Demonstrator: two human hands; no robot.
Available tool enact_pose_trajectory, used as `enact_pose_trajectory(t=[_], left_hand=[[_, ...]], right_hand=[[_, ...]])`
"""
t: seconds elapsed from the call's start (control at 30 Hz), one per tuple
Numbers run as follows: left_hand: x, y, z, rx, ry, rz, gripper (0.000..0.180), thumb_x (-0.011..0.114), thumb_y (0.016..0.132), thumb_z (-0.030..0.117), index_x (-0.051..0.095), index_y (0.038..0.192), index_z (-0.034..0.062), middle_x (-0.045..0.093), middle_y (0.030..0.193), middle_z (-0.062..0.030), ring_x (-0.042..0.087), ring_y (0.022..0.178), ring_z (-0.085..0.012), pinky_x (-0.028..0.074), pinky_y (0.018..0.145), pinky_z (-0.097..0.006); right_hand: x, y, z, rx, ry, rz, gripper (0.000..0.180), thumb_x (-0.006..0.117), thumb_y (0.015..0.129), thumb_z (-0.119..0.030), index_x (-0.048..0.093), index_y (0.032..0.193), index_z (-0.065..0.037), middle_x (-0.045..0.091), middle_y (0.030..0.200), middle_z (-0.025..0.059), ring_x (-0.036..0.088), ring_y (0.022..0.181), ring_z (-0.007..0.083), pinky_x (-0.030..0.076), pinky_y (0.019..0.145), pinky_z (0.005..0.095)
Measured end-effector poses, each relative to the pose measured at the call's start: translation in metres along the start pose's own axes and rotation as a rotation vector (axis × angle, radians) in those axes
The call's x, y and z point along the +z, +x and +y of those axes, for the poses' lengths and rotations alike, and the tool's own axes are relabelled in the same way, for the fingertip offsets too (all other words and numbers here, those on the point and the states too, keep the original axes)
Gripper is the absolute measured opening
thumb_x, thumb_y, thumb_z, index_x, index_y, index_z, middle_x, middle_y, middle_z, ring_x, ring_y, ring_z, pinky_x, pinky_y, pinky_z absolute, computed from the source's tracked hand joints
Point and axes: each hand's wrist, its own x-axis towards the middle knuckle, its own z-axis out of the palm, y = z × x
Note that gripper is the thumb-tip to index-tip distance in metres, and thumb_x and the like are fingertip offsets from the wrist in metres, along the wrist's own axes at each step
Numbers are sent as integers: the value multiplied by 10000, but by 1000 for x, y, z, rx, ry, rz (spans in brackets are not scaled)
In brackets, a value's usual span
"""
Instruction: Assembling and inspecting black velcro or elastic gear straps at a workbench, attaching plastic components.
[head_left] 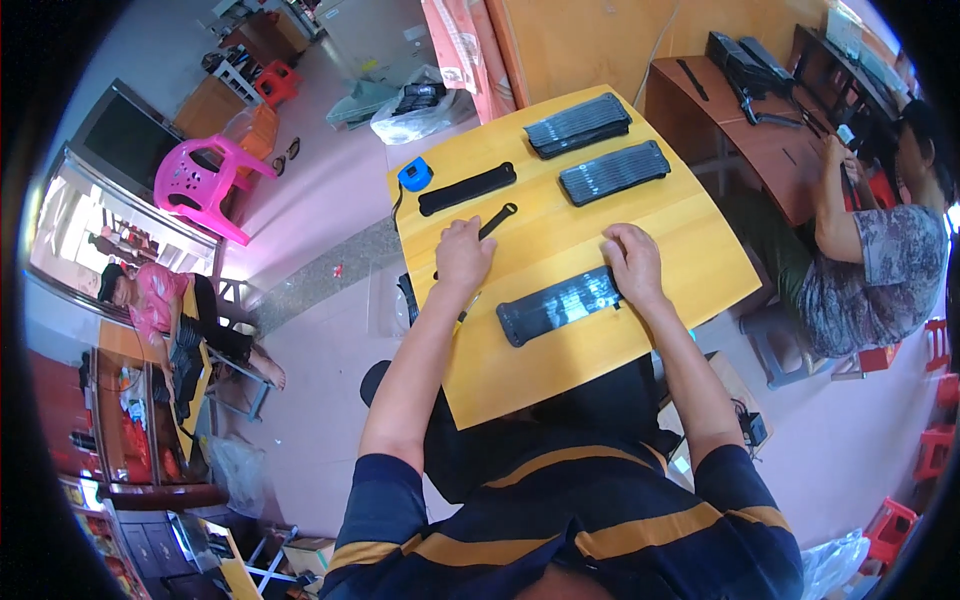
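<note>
My left hand (pixel 463 255) is closed on a thin black strap (pixel 497 221), whose looped end sticks out past the fingers. Just beyond it lies a wider bundle of black straps (pixel 467 188). My right hand (pixel 636 262) rests loosely curled on the yellow table (pixel 700 280), thumb a little apart from the fingers. Its palm side is at the right end of a shiny clear-wrapped pack of black straps (pixel 557 306); whether it touches the pack is unclear. Two stacks of wrapped packs, a farther one (pixel 577 125) and a nearer one (pixel 614 173), lie at the far right.
A blue tape measure (pixel 415 174) sits at the table's far left corner. A yellow-handled tool (pixel 466 314) lies near my left forearm. At right, a person (pixel 870 240) works at a brown desk (pixel 745 150). Another person (pixel 165 300) bends at left, near a pink chair (pixel 205 180).
</note>
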Motion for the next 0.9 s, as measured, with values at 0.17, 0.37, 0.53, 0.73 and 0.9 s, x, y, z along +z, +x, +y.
enact_pose_trajectory(t=[0.17, 0.37, 0.53, 0.73, 0.9], left_hand=[[5, 10, 10, -3, 92, -86, 247, 700, 902, 265, 753, 997, 44, 676, 1031, -173, 652, 1014, -372, 561, 871, -504], [10, 8, 5, 90, 219, -64, 181, 693, 908, 234, 756, 927, 66, 685, 986, -139, 672, 974, -324, 577, 803, -477], [-1, 17, 27, 73, 69, -35, 191, 705, 888, 235, 761, 957, 66, 685, 1013, -160, 663, 994, -355, 572, 837, -494], [18, 29, 25, 80, -58, -45, 208, 709, 876, 202, 756, 1018, 58, 685, 1031, -171, 657, 999, -370, 567, 856, -511], [26, 30, 35, 104, -10, -68, 155, 693, 876, 184, 748, 945, 56, 684, 1001, -166, 659, 1000, -357, 571, 834, -487]], right_hand=[[-2, -1, -2, 13, 15, -19, 162, 657, 911, -138, 691, 1023, -26, 714, 1055, 159, 657, 1062, 368, 485, 969, 472], [-1, -4, -5, -11, 3, -28, 156, 676, 890, -119, 692, 1021, -37, 716, 1070, 149, 661, 1074, 355, 486, 981, 469], [-5, -4, 1, 1, 5, -26, 155, 680, 885, -117, 688, 1014, -31, 718, 1070, 155, 666, 1071, 358, 494, 979, 470], [2, 1, -6, -13, 16, 2, 149, 679, 882, -111, 688, 1009, -33, 712, 1050, 157, 660, 1043, 367, 497, 952, 474], [0, -1, 0, 4, 19, 0, 154, 679, 881, -122, 694, 1009, -39, 711, 1055, 152, 658, 1048, 364, 490, 963, 472]])
